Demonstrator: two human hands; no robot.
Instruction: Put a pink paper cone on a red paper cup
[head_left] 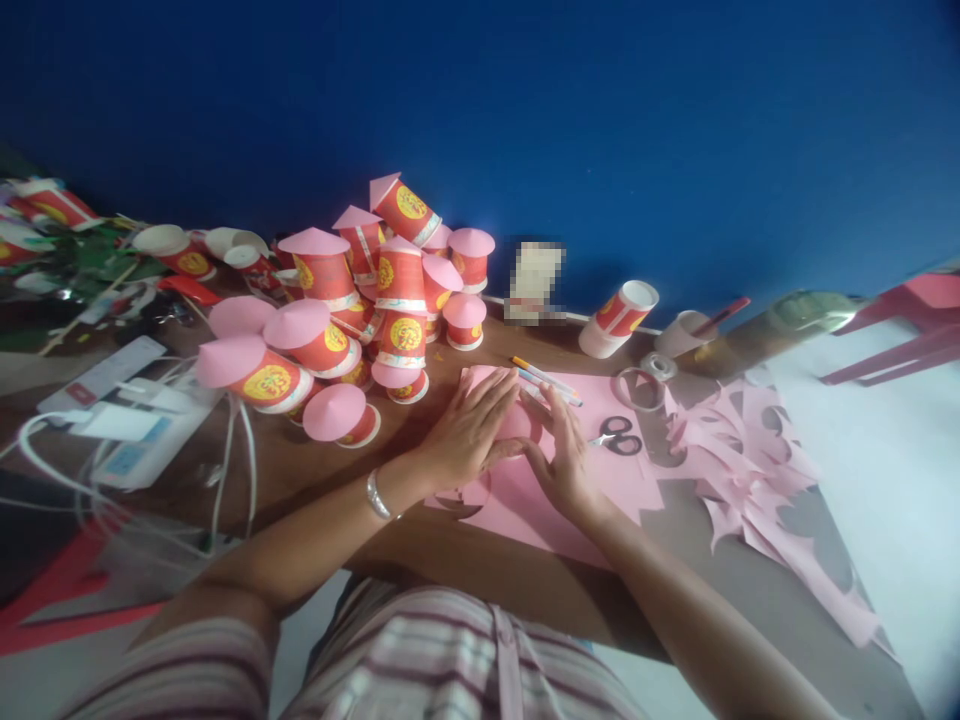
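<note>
My left hand (474, 425) lies flat with straight fingers on pink paper, a silver bangle at its wrist. Beside it my right hand (566, 455) is held with fingers stretched out, its thumb meeting the left thumb. Between the hands shows a rounded piece of pink paper (525, 422); whether it is flat or slightly raised I cannot tell, as my fingers cover part of it. Beneath lies a pink paper sheet (555, 520). Scissors (619, 437) with black handles rest on it, right of my right hand. Several pens (546, 378) lie just beyond my fingertips.
Several red paper cups with pink cone tops (401, 335) stand clustered at left. Pink paper offcuts (750, 470) spread at right. Tape rolls (637, 388), stacked cups (619, 318) and a bottle (780, 325) stand toward the wall. A power strip (150, 435) with white cables lies left.
</note>
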